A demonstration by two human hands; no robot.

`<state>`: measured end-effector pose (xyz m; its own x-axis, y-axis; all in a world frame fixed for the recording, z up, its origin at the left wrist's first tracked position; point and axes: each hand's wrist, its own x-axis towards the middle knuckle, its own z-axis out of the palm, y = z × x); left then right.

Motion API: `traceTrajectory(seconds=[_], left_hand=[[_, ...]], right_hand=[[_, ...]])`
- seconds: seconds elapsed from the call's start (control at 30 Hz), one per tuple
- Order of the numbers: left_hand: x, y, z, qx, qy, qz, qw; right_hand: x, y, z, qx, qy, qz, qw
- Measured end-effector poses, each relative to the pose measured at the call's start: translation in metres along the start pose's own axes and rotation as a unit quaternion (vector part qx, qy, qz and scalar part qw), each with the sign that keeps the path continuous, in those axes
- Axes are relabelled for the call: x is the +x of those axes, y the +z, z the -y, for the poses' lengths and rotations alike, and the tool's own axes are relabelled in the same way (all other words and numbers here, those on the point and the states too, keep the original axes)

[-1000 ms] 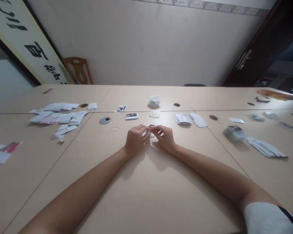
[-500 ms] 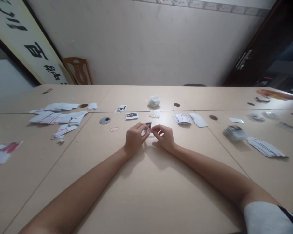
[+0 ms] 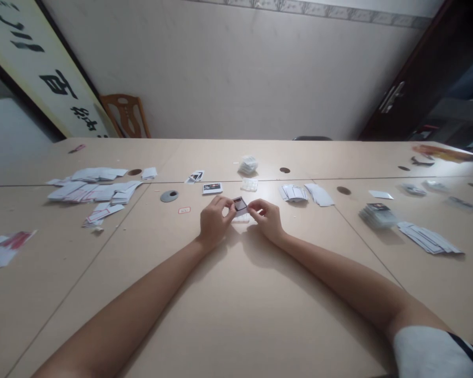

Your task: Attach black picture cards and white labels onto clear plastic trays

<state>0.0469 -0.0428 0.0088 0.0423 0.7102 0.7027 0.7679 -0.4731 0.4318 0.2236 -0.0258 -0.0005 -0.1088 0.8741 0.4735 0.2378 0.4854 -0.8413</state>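
Observation:
A small photo card [image 3: 240,205] with a dark picture and a pale border is held up between my two hands. My left hand [image 3: 216,218] pinches its left edge between thumb and fingers. On the opposite edge, my right hand [image 3: 267,218] grips it with thumb and fingertips. Beneath the card, a white slip with reddish marks [image 3: 241,218] lies on the table, partly covered. Just beyond my hands are a stack of photo cards [image 3: 213,188] and a clear plastic sleeve [image 3: 249,185]. A small red-bordered label [image 3: 184,210] lies to the left.
White folded papers [image 3: 94,190] spread across the left side. A pile of clear sleeves [image 3: 248,165] stands farther back. White slips [image 3: 294,192] lie right of centre, with a sleeved card stack [image 3: 377,215] beyond. A grey cable-hole cover [image 3: 169,196] sits in the table [image 3: 236,315].
The photo card has been turned and tilted, so more of its face shows. My hands have moved slightly apart, the left one a little leftward.

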Motion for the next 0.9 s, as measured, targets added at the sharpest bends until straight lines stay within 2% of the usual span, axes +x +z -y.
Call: traceTrajectory(seconds=[0.33,0.6,0.9], left_hand=[[0.002,0.001,0.004,-0.018,-0.029,0.004,0.999],[0.002,0.002,0.006,-0.029,-0.052,-0.014,0.998],[0.005,0.003,0.010,-0.059,-0.101,-0.034,0.993]], right_hand=[[0.004,-0.001,-0.002,0.037,0.058,-0.015,0.997],[0.007,-0.002,-0.006,0.070,0.096,-0.032,0.992],[0.009,-0.002,-0.010,0.134,0.153,-0.093,0.975]])
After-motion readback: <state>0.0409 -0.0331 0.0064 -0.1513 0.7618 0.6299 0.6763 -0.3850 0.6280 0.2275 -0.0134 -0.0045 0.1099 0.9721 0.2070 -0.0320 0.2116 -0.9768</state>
